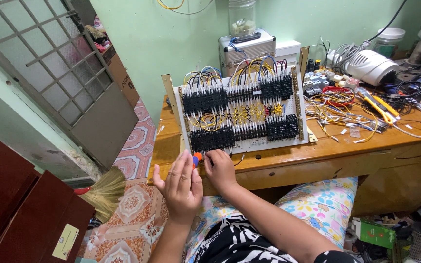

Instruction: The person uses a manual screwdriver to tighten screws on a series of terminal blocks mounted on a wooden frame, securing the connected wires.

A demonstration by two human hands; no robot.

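At the front edge of the wooden desk (288, 160), my right hand (220, 170) pinches the orange-handled screwdriver (197, 159) beneath the wired relay panel (242, 114), my left hand (181, 187) open-fingered alongside, terminal tightening seemingly underway, demanding careful tip alignment next.

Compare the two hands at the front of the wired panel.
The left hand is open, fingers spread, back toward the camera; the right hand is curled into a loose fist. The left hand sits lower, off the desk; the right hand is at its edge. Both meet at an orange-tipped tool below the panel.
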